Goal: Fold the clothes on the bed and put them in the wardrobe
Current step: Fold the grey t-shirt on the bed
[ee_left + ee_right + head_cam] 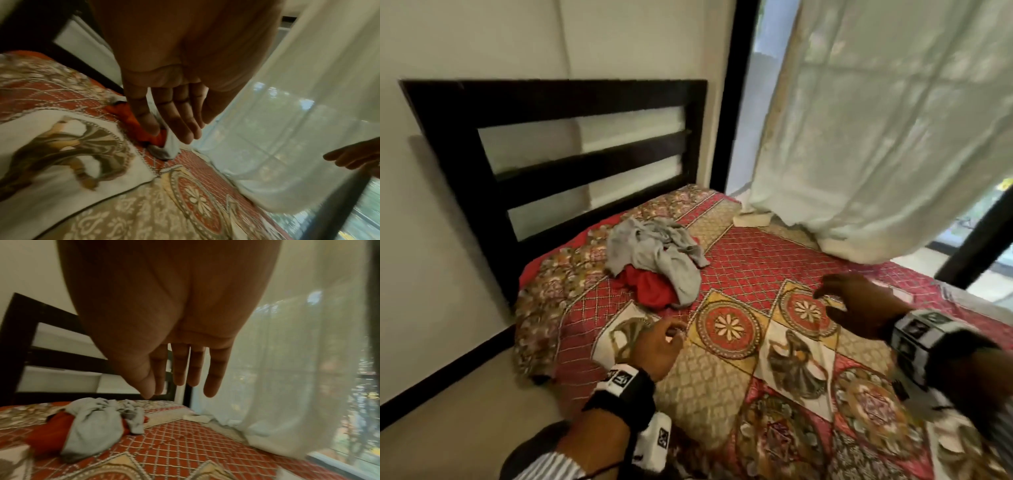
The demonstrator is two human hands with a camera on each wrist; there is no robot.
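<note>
A crumpled grey garment (655, 253) lies on top of a red garment (650, 287) near the head of the bed (739, 383), which has a red and gold patterned cover. My left hand (659, 339) hovers over the cover just below the pile, fingers relaxed and empty. In the left wrist view the left hand (174, 116) has straight fingers, with the red garment (127, 113) and grey garment (170, 146) behind them. My right hand (859, 305) hovers further right, empty. The right wrist view shows the right hand (180, 373) spread above the grey garment (96, 423) and red garment (53, 428).
A dark slatted headboard (571, 147) stands behind the pile against a white wall. A sheer white curtain (876, 130) hangs over the bed's far right side, in front of a window with a dark frame (736, 85). A small white object (753, 219) lies by the curtain's hem.
</note>
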